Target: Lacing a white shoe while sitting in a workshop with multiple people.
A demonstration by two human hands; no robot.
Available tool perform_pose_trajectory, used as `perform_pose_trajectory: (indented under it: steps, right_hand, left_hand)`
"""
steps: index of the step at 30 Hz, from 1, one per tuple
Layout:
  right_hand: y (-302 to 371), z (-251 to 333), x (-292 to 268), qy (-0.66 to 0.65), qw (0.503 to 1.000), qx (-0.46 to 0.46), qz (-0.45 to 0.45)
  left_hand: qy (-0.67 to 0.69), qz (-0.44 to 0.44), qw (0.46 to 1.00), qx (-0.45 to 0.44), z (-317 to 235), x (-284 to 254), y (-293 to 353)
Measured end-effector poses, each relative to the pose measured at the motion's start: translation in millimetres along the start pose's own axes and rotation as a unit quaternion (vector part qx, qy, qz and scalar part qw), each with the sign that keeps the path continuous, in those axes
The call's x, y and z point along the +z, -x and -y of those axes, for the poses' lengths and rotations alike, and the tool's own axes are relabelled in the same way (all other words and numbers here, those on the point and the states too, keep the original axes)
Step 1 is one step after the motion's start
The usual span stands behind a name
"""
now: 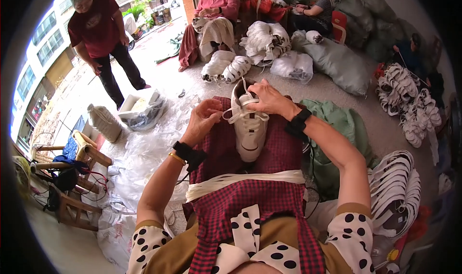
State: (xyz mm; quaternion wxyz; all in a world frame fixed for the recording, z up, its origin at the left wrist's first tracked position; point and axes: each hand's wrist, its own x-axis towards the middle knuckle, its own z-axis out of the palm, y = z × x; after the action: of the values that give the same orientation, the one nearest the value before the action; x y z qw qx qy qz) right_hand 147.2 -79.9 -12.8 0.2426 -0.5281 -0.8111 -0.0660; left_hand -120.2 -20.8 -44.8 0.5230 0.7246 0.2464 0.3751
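Note:
A white lace-up sneaker (pixel 250 135) lies on my lap, its toe pointing toward me and its dark opening away. White shoelace (pixel 235 114) runs through its eyelets and forms a loop at the left of the tongue. With bent fingers, my left hand (pixel 206 120) pinches the lace at that loop. My right hand (pixel 274 100) is closed at the shoe's upper end, fingers over the tongue and lace there. A bundle of loose white laces (pixel 245 181) lies across my red-and-black checked apron (pixel 250 199).
Clear plastic sheeting (pixel 139 165) covers the floor at left, near a bamboo chair (pixel 86 151). Green sacking (pixel 332 139) and strung white shoe parts (pixel 397 192) lie at right. Shoe bundles (pixel 266 40) and full sacks (pixel 341 64) stand ahead. Several people are nearby, one standing (pixel 101 28).

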Motion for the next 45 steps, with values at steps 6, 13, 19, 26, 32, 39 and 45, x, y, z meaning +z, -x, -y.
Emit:
perform_pose_trajectory:
  steps: [6, 13, 19, 26, 32, 39, 45]
  right_hand:
    - [-7, -20, -5, -0.244, 0.965, 0.091, 0.033]
    - [34, -74, -22, -0.480, 0.838, 0.242, -0.096]
    - [43, -37, -36, -0.427, 0.869, 0.207, -0.142]
    - [-18, 21, -31, -0.196, 0.974, 0.104, -0.052]
    - [-22, 22, 4, -0.027, 0.987, 0.103, 0.119]
    - [55, -76, -25, -0.576, 0.741, 0.289, -0.192]
    - [110, -104, -4, -0.528, 0.812, 0.110, -0.225]
  left_hand:
    - [0.000, -0.013, 1.000, -0.028, 2, -5, -5]
    - [-0.022, -0.033, 0.999, -0.027, -1, 15, -37]
    - [-0.252, -0.072, 0.956, 0.133, 15, 38, -97]
    - [0.032, -0.066, 0.994, -0.081, 42, 23, -113]
    - [-0.001, -0.139, 0.989, -0.049, 34, 13, -89]
    - [-0.258, 0.000, 0.964, 0.064, 10, 26, -83]
    - [-0.305, 0.085, 0.948, -0.019, 19, 40, -112]
